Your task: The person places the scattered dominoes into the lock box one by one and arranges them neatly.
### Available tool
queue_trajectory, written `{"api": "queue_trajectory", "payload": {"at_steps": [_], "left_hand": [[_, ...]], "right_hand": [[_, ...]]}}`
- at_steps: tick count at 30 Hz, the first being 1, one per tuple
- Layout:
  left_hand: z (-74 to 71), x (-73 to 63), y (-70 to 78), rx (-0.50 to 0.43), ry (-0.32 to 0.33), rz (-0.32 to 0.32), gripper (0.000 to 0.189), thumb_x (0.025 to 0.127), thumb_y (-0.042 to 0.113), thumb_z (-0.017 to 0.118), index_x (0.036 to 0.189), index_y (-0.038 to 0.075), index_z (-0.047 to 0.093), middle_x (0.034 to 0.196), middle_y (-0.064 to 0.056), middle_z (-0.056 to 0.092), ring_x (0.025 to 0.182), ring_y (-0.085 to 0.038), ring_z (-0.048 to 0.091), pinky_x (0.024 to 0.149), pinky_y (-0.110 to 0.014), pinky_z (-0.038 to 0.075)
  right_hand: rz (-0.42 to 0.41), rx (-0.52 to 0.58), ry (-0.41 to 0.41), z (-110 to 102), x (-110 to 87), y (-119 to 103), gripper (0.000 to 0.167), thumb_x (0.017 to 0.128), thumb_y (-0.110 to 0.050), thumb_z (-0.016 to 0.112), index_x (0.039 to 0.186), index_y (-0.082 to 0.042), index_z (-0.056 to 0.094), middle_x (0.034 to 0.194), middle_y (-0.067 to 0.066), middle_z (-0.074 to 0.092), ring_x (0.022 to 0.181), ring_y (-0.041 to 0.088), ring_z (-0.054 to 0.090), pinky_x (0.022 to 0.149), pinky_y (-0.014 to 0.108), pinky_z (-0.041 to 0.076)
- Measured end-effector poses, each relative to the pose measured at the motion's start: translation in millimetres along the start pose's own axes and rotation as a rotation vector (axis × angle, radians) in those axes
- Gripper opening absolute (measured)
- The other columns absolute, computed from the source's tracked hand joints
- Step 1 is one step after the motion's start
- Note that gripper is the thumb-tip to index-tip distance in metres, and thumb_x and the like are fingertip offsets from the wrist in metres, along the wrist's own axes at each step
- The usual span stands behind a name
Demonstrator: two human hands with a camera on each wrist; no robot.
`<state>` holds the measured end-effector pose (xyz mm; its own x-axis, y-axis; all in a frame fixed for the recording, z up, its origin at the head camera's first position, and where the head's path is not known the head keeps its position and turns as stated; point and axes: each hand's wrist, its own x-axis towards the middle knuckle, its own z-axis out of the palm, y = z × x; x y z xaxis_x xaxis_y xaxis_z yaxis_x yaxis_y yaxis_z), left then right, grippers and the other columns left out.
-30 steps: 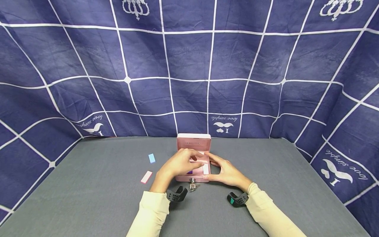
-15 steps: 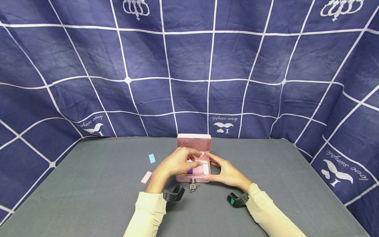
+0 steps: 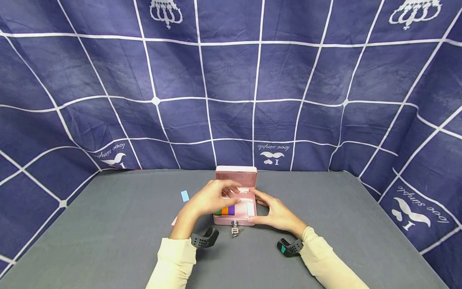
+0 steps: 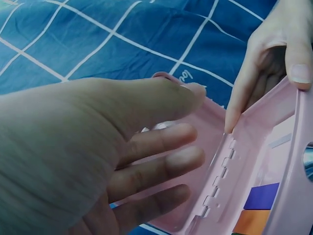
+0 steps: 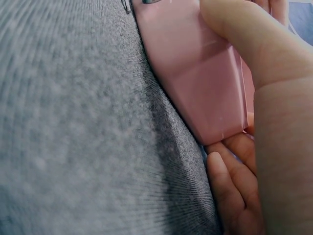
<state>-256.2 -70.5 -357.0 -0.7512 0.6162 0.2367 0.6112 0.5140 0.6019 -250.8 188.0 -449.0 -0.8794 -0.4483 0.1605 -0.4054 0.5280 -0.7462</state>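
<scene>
A pink cash box (image 3: 243, 220) stands on the table with its lid (image 3: 236, 176) raised at the back. My right hand (image 3: 276, 212) grips its right side, thumb at the front corner and fingers round the back. Over the left part of the box is my left hand (image 3: 211, 196); thumb and fingers are apart with nothing between them, as the left wrist view shows. Inside lie a purple block (image 4: 261, 196), an orange block (image 4: 252, 222), a green block (image 3: 218, 212) partly hidden by the left hand, and a white piece (image 3: 250, 209) at the right wall.
Keys (image 3: 235, 231) hang at the lock on the box's front. Left of the box a light blue block (image 3: 185, 196) lies on the grey table (image 3: 126, 233). A pink block (image 3: 175, 221) is mostly behind the left wrist. A blue checked curtain (image 3: 231, 80) rises behind.
My left hand has moved left over the box, bringing the orange and green blocks into sight and covering most of the pink block. The right hand has kept its hold.
</scene>
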Motion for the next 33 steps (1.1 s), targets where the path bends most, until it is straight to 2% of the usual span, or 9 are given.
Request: {"api": "queue_trajectory", "payload": {"at_steps": [4, 12, 21, 33], "left_hand": [[-3.4, -2.7, -1.7, -0.006, 0.031, 0.002, 0.038, 0.087, 0.016, 0.075, 0.123, 0.006, 0.068, 0.103, -0.006, 0.074, 0.090, -0.016, 0.071, 0.084, -0.034, 0.060], [-6.2, -5.2, -2.5, -0.054, 0.037, -0.021, 0.044, 0.088, 0.016, 0.075, 0.129, 0.004, 0.064, 0.107, -0.008, 0.075, 0.089, -0.015, 0.071, 0.084, -0.033, 0.060], [-12.2, -4.9, -3.5, -0.093, 0.066, -0.001, 0.041, 0.089, 0.013, 0.072, 0.128, 0.003, 0.065, 0.107, -0.011, 0.075, 0.089, -0.015, 0.070, 0.084, -0.035, 0.059], [-32.1, -23.7, -18.8, -0.134, 0.170, -0.060, 0.036, 0.088, 0.009, 0.073, 0.124, 0.004, 0.068, 0.106, -0.012, 0.075, 0.089, -0.015, 0.070, 0.085, -0.037, 0.058]], "right_hand": [[0.008, 0.014, 0.013, 1.0, -0.7, 1.4, 0.091, 0.078, -0.047, 0.083, 0.154, -0.036, 0.035, 0.156, -0.005, 0.044, 0.133, 0.017, 0.056, 0.116, 0.045, 0.041], [0.018, 0.004, 0.009, 1.0, -1.6, 2.6, 0.091, 0.078, -0.048, 0.083, 0.154, -0.039, 0.034, 0.156, -0.006, 0.043, 0.133, 0.019, 0.056, 0.115, 0.043, 0.042], [0.018, 0.018, 0.015, 0.2, -1.0, 3.5, 0.091, 0.077, -0.046, 0.084, 0.154, -0.034, 0.036, 0.156, -0.006, 0.044, 0.133, 0.018, 0.056, 0.115, 0.041, 0.042], [0.010, 0.016, 0.023, 3.6, 0.0, 4.4, 0.092, 0.076, -0.044, 0.085, 0.154, -0.032, 0.038, 0.155, -0.004, 0.046, 0.132, 0.018, 0.057, 0.115, 0.039, 0.043]]}}
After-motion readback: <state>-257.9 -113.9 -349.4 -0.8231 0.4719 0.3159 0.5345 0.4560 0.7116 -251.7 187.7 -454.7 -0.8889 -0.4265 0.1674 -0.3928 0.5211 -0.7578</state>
